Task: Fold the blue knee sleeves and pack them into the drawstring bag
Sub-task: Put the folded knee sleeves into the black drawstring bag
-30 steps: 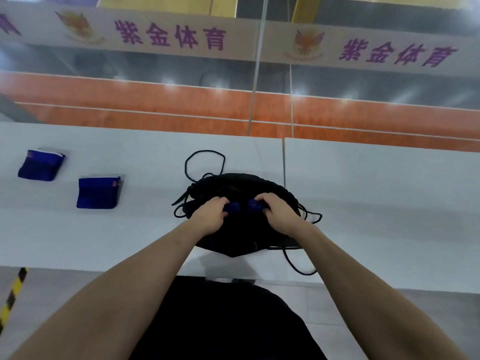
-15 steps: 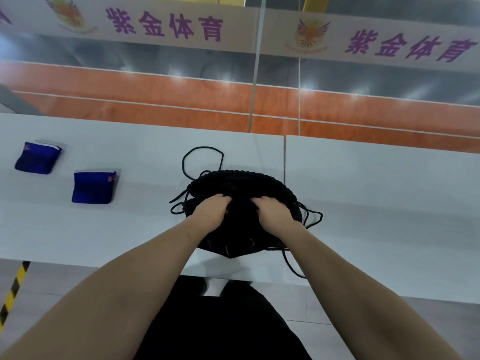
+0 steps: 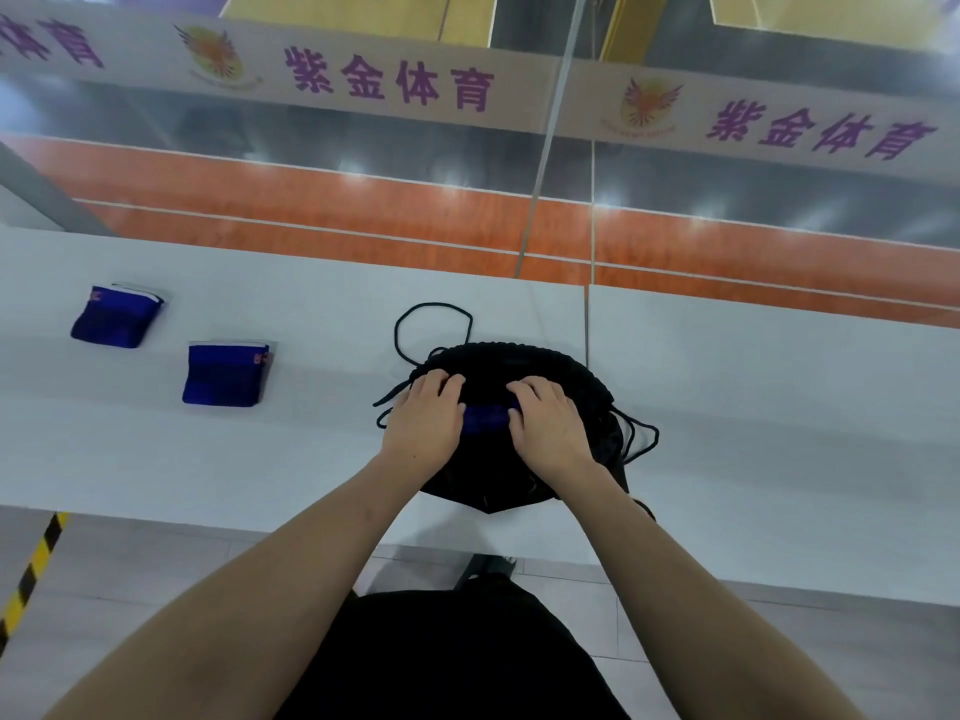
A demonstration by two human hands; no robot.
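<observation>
A black drawstring bag (image 3: 519,358) lies on the white table (image 3: 779,407) in front of me, its gathered rim on the far side. My left hand (image 3: 423,423) and my right hand (image 3: 548,426) rest on top of it, fingers reaching forward over the black fabric. A strip of a blue knee sleeve (image 3: 485,418) shows between them; each hand holds one end, and the ends are hidden under my palms. Two folded blue knee sleeves lie at the left: one (image 3: 224,375) nearer the bag, another (image 3: 117,318) farther left.
Loose black cord (image 3: 434,310) loops beyond the bag, with more cord (image 3: 644,439) at its right. A seam (image 3: 587,324) splits the tabletop. The table's near edge runs just below the bag. Yellow-black floor tape (image 3: 31,574) is at the lower left.
Half a second ago my hands were sunk in the bag and no blue showed. Now a blue strip shows between them again, and my fingers stretch farther forward.
</observation>
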